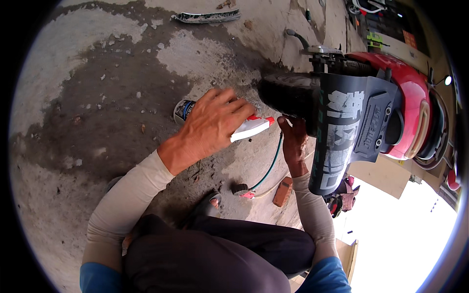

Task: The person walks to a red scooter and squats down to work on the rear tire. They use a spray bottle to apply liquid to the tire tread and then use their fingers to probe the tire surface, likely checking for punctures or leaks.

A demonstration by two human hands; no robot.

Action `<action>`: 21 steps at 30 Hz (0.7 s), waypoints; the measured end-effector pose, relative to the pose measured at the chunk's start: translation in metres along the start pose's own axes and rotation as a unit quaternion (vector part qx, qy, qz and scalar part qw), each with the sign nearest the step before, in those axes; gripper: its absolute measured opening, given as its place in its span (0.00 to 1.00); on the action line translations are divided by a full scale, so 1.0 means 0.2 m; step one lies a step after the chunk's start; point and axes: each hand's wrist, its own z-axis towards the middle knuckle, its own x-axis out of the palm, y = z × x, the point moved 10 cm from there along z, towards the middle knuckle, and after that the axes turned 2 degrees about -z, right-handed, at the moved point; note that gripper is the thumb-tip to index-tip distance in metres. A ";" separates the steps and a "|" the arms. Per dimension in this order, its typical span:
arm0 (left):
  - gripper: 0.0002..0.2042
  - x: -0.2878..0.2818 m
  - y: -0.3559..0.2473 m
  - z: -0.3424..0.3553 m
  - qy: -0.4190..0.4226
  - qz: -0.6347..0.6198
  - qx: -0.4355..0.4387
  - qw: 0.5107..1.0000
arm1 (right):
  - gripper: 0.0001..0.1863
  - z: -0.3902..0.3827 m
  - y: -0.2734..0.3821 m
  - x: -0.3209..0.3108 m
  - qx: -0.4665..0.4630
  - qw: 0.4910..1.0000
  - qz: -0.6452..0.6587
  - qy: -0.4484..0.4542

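Note:
My left hand grips a spray bottle, its dark labeled body showing left of my fingers and its white and red trigger head pointing right toward the rear tire of a red scooter. My right hand is up at the underside of that tire, partly behind the dark mudguard. Its fingertips are by the end of a teal hose; what they hold is hard to make out. The hose runs down to a black and red fitting on the ground.
An orange brick lies beside a pale hose on the cracked concrete. A curved metal piece lies at the top. Dark bags are below the scooter. More vehicles stand at upper right. My sandaled foot is below my hands.

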 end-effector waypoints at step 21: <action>0.16 0.01 0.02 -0.02 0.013 -0.019 -0.021 1.000 | 0.27 -0.06 -0.35 -0.21 0.095 0.966 0.214 -0.112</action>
